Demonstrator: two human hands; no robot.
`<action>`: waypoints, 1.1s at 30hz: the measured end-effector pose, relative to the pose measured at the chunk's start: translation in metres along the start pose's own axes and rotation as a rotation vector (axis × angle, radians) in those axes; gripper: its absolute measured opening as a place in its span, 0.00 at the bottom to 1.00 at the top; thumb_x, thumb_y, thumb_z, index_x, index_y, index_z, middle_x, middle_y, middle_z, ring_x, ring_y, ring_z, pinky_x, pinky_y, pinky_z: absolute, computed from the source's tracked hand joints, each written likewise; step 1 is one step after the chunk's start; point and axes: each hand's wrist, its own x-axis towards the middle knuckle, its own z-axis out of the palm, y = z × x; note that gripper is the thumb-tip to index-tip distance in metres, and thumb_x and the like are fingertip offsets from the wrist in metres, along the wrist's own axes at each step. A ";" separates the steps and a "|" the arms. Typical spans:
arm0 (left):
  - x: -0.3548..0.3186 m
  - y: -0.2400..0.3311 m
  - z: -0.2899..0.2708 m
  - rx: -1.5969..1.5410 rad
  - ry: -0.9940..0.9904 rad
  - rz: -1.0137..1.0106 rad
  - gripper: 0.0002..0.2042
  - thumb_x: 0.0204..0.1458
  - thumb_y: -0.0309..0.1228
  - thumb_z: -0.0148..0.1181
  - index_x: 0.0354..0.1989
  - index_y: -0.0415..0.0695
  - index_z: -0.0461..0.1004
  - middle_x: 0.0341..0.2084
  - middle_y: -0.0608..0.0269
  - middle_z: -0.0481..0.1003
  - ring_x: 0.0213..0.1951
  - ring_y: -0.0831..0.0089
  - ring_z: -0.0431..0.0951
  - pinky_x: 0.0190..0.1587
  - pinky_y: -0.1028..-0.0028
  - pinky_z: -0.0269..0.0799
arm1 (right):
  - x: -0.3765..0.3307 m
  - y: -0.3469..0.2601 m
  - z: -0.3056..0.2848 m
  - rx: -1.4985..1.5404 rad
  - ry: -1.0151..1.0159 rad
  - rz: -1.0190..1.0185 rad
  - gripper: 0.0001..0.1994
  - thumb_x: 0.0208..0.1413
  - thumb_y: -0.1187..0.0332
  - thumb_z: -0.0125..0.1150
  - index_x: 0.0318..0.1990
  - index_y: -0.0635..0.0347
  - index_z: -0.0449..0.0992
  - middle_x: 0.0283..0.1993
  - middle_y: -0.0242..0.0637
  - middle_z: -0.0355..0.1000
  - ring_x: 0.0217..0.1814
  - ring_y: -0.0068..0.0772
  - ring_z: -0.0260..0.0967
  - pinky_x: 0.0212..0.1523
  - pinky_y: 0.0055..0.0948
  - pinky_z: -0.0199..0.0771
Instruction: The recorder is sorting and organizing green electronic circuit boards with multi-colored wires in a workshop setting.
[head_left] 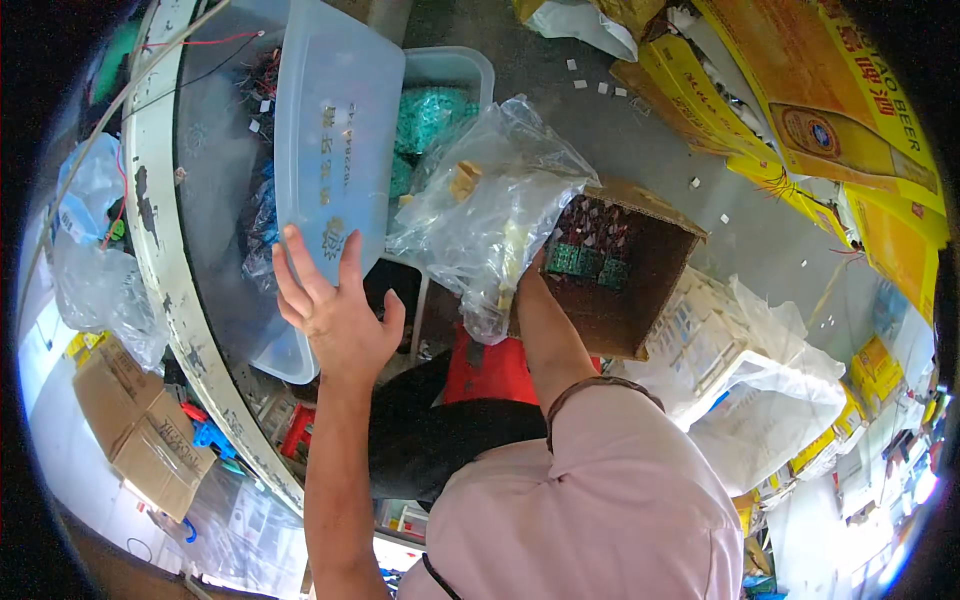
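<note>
My left hand (345,325) is raised with its fingers spread, holding nothing. Its fingertips are in front of the side of a tilted, translucent plastic bin (365,85); whether they touch it I cannot tell. My right arm (555,335) reaches forward to a crumpled clear plastic bag (500,165) that has yellowish patches. The bag covers most of my right hand, so its fingers are hidden. Right beside that hand stands an open cardboard box (660,215) with green circuit boards (585,262) and dark red wires inside.
Behind the tilted bin, another translucent bin (480,75) holds green bundles. A worn white metal edge (150,215) curves along the left. To the right stand a white plastic crate (690,330) and yellow cartons (780,60). Small white pieces (580,85) lie scattered on the floor.
</note>
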 end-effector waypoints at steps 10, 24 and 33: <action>0.001 0.002 0.001 0.006 -0.007 -0.015 0.33 0.38 0.36 0.63 0.59 0.53 0.65 0.67 0.39 0.39 0.65 0.37 0.42 0.58 0.43 0.49 | 0.017 0.010 -0.008 0.001 -0.011 0.006 0.09 0.49 0.66 0.61 0.31 0.63 0.74 0.27 0.40 0.73 0.21 0.36 0.70 0.18 0.36 0.68; 0.002 0.004 0.003 0.021 -0.011 -0.019 0.34 0.38 0.36 0.64 0.60 0.54 0.63 0.67 0.40 0.38 0.65 0.37 0.41 0.58 0.42 0.48 | 0.014 0.017 -0.002 0.011 -0.028 0.011 0.09 0.49 0.66 0.61 0.32 0.63 0.75 0.28 0.40 0.73 0.22 0.37 0.70 0.19 0.36 0.68; 0.001 0.004 0.003 0.030 -0.011 -0.034 0.34 0.38 0.36 0.64 0.59 0.53 0.64 0.67 0.39 0.38 0.66 0.37 0.41 0.58 0.42 0.48 | 0.010 0.024 -0.007 0.009 -0.008 0.015 0.10 0.49 0.65 0.62 0.32 0.63 0.75 0.28 0.40 0.73 0.23 0.38 0.71 0.20 0.37 0.69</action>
